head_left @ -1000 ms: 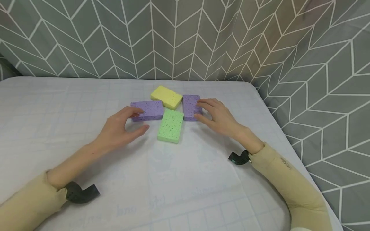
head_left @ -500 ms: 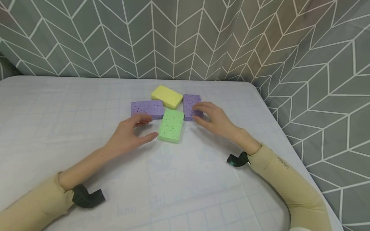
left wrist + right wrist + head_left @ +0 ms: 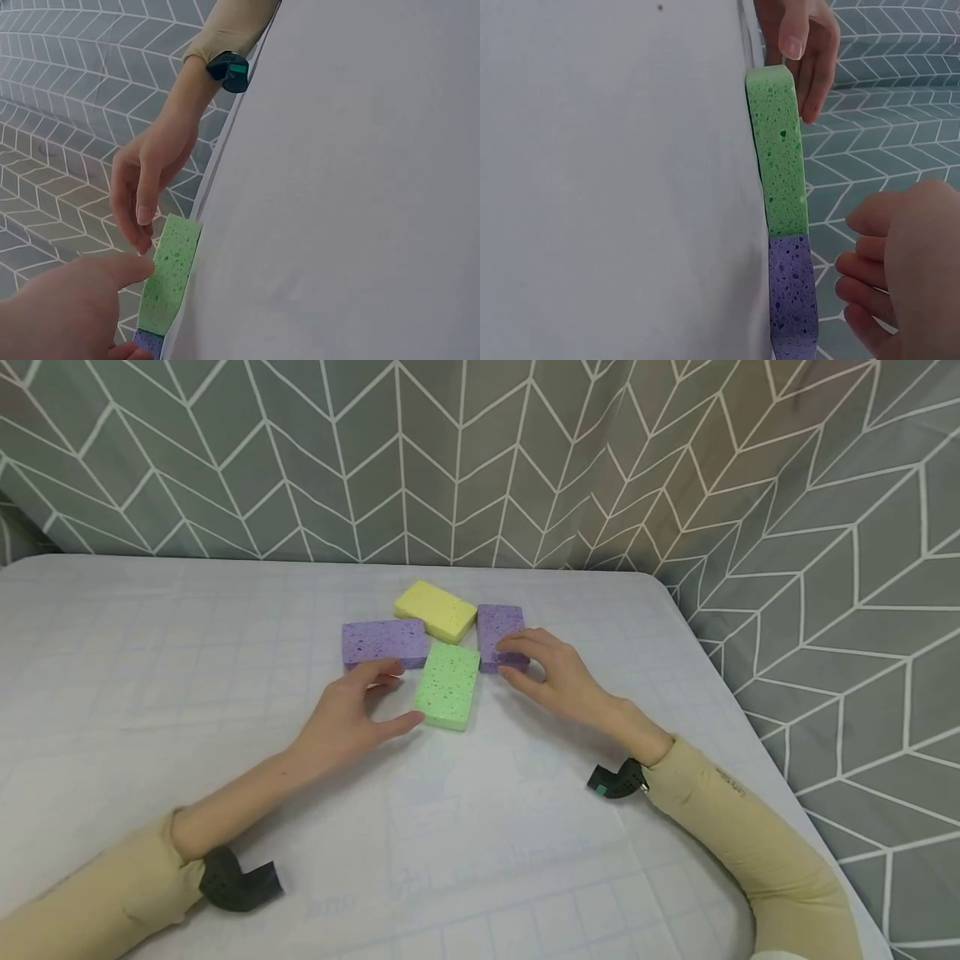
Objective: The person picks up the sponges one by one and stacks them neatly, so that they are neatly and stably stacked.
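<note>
In the head view a green sponge [image 3: 448, 685] lies nearest the wearer in a cluster. Behind it are a yellow sponge [image 3: 435, 608], a left purple sponge [image 3: 384, 642] laid crosswise and a right purple sponge [image 3: 501, 627] pointing away. My left hand [image 3: 347, 714] has its thumb tip right at the green sponge's near left corner; its fingers overlap the left purple sponge's front edge. Loosely bent, the fingers of my right hand [image 3: 562, 681] hover over the right purple sponge's right side. Both hands hold nothing, thumbs apart from fingers.
A white cloth [image 3: 510, 860] with faint grid lines and lettering covers the table. Grey curtains [image 3: 360, 460] with a white chevron pattern hang behind and to the right. Dark wrist devices [image 3: 238, 881] sit at both beige sleeve cuffs.
My left hand has moved right and nearer the wearer, from beside the left purple sponge to the green sponge's corner. My right hand has edged left. The sponges keep their arrangement.
</note>
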Demonstrator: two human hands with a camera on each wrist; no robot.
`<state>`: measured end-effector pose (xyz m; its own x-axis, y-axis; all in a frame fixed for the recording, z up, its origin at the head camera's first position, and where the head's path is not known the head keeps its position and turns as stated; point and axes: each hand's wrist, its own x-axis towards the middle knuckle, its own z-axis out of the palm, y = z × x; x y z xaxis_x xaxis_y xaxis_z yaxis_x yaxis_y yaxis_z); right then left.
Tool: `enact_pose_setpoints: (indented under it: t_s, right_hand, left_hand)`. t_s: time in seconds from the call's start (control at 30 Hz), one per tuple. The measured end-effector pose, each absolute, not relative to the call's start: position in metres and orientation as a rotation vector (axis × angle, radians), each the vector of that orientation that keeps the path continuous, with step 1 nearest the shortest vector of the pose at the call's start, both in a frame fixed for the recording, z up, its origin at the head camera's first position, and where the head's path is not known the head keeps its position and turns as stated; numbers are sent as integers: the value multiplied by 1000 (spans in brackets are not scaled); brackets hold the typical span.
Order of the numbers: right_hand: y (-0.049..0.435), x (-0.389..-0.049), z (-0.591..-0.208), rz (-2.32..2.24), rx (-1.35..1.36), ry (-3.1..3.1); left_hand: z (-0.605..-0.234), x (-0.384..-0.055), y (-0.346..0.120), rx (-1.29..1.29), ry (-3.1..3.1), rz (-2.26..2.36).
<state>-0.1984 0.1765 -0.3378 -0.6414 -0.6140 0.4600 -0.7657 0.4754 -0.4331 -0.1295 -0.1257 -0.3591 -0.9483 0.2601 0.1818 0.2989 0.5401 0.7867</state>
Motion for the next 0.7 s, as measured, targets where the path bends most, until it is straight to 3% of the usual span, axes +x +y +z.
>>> enact_pose_setpoints:
  t_s: [0.7]
  right_hand:
    - [172,-198,-354,1004,1254,-2295]
  left_hand:
    - [-363,-120,-97,-429,-2675,-1577]
